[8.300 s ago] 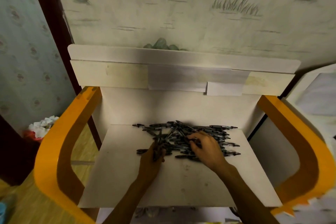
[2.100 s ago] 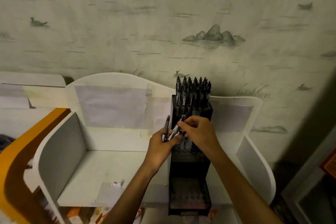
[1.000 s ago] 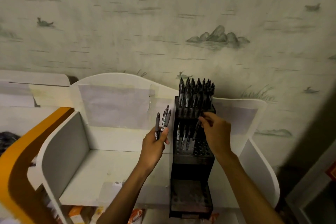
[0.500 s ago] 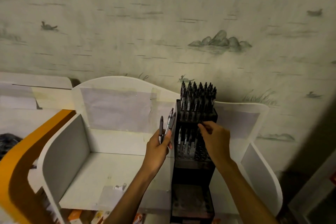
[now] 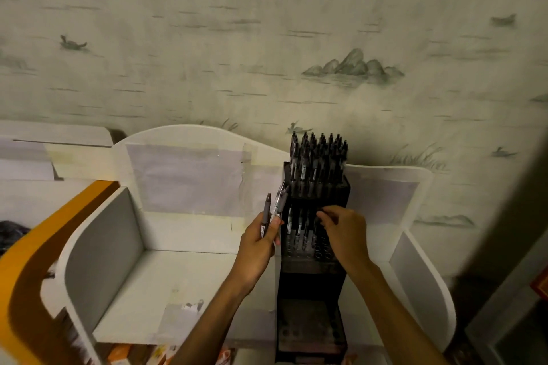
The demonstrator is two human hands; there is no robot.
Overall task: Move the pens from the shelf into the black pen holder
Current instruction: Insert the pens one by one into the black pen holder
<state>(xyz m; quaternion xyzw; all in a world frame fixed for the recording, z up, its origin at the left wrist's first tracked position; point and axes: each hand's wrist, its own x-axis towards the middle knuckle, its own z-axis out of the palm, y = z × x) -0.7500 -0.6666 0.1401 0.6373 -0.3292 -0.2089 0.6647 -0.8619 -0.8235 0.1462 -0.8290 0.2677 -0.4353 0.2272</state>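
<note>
The black pen holder (image 5: pixel 311 272) is a tall stepped rack standing in a white shelf unit (image 5: pixel 184 281). Its top tier is packed with dark pens (image 5: pixel 318 157), and several more stand in the middle tier (image 5: pixel 298 231). My left hand (image 5: pixel 259 246) grips a small bunch of pens (image 5: pixel 274 209) upright, just left of the rack. My right hand (image 5: pixel 345 234) is at the middle tier, its fingertips pinching the top of a pen there (image 5: pixel 318 213). The bottom tier of the rack shows only holes.
An orange curved armrest-like panel (image 5: pixel 38 246) lies at the left, beside a second white shelf back. A patterned wall rises behind. Coloured packets show below the shelf front edge (image 5: pixel 142 354). A dark frame stands at the right.
Since half a second ago my right hand has sunk slightly onto the middle tier with its pen. My left hand keeps the same bunch beside the rack.
</note>
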